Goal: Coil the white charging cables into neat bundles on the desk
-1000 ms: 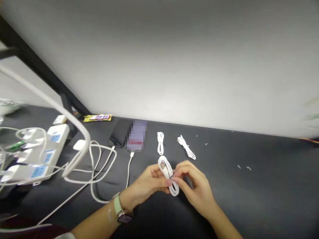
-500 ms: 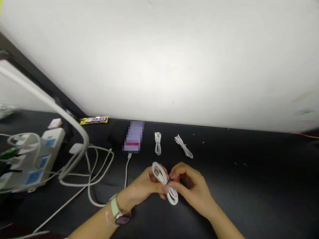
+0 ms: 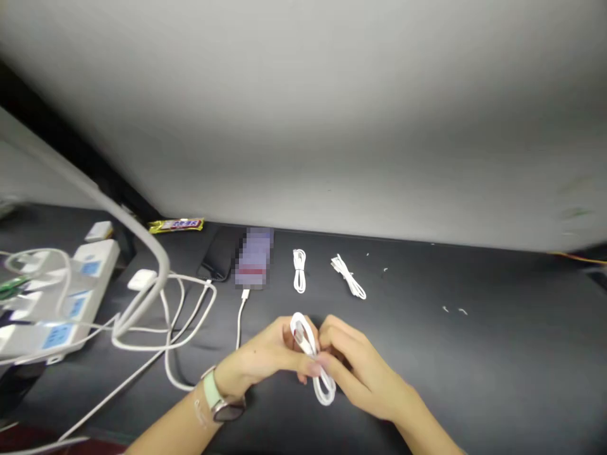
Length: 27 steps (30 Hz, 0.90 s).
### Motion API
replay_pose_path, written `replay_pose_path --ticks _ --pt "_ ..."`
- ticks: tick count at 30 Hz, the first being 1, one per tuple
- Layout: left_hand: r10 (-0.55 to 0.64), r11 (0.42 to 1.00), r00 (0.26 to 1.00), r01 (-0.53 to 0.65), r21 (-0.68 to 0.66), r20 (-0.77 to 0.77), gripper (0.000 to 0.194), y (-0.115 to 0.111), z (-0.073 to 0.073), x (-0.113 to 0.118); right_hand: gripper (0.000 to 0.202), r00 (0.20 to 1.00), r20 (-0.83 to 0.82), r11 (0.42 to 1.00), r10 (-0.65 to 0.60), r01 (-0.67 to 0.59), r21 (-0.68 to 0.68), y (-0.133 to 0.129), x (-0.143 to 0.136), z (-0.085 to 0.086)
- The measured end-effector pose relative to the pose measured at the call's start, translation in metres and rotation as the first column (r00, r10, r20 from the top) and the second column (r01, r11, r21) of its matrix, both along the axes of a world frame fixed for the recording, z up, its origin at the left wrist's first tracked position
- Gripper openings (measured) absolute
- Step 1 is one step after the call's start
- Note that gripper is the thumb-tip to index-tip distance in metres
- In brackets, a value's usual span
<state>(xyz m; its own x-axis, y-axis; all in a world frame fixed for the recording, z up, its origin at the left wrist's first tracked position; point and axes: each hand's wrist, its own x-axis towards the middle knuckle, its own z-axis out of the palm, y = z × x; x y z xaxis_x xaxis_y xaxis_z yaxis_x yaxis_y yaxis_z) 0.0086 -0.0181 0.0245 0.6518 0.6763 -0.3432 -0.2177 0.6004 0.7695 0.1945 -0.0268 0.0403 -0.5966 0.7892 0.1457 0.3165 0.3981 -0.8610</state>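
A white USB cable (image 3: 324, 393), wound into a long bundle, is held above the dark desk, tilted, with a loop showing at each end and a plug inside the upper loop. My left hand (image 3: 277, 354) grips the bundle's middle between thumb and fingers. At the same narrow waist, my right hand (image 3: 353, 366) pinches with thumb and forefinger; whatever tie may be there is hidden by the fingertips. Two more bundled white cables lie beyond the hands: one upright bundle (image 3: 299, 270) and one slanted bundle (image 3: 349, 278).
Left of the hands, a phone with a blurred screen (image 3: 255, 256) is plugged into a white cord, beside a dark phone (image 3: 218, 256). Farther left are a loaded power strip (image 3: 102, 265), a tangle of cords and a yellow-wrapped bar (image 3: 176, 225). Small white scraps (image 3: 462, 311) lie at right.
The cable bundle has shifted slightly down in my hands, its lower loop hanging lower. Both hands stay pinched at its middle. The picture's brightness has changed.
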Motion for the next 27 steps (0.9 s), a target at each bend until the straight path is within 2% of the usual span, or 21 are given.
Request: replay_pose_path --ticks 5,9,13,19,22,27 --pt "-0.072 0.997 0.997 0.072 -0.007 -0.037 0.033 0.003 0.001 -0.006 0.023 0.991 0.107 0.976 0.077 -0.096 0.195 -0.003 -0.003 0.001" --pt "-0.111 0.994 0.992 0.11 -0.027 -0.053 0.036 0.005 0.001 -0.009 0.026 0.989 0.115 0.937 0.093 -0.125 0.326 -0.006 -0.007 0.0" --pt "-0.132 0.99 0.991 0.131 -0.05 -0.029 0.037 0.006 0.002 -0.011 0.026 0.993 0.095 0.907 0.069 -0.102 0.409 -0.009 -0.011 0.0" --pt "-0.111 0.988 0.989 0.121 -0.1 0.1 0.034 0.004 0.006 -0.009 0.027 0.996 0.079 0.837 -0.045 -0.005 0.547 -0.006 -0.011 -0.003" --pt "-0.135 0.986 0.985 0.145 -0.084 0.106 0.028 0.004 0.004 -0.011 0.025 0.994 0.091 0.826 -0.068 0.004 0.564 -0.006 -0.009 -0.005" --pt "-0.117 0.992 0.992 0.119 -0.045 0.052 0.024 0.004 0.002 -0.012 0.02 0.985 0.123 0.857 -0.118 0.039 0.513 -0.006 -0.009 -0.008"
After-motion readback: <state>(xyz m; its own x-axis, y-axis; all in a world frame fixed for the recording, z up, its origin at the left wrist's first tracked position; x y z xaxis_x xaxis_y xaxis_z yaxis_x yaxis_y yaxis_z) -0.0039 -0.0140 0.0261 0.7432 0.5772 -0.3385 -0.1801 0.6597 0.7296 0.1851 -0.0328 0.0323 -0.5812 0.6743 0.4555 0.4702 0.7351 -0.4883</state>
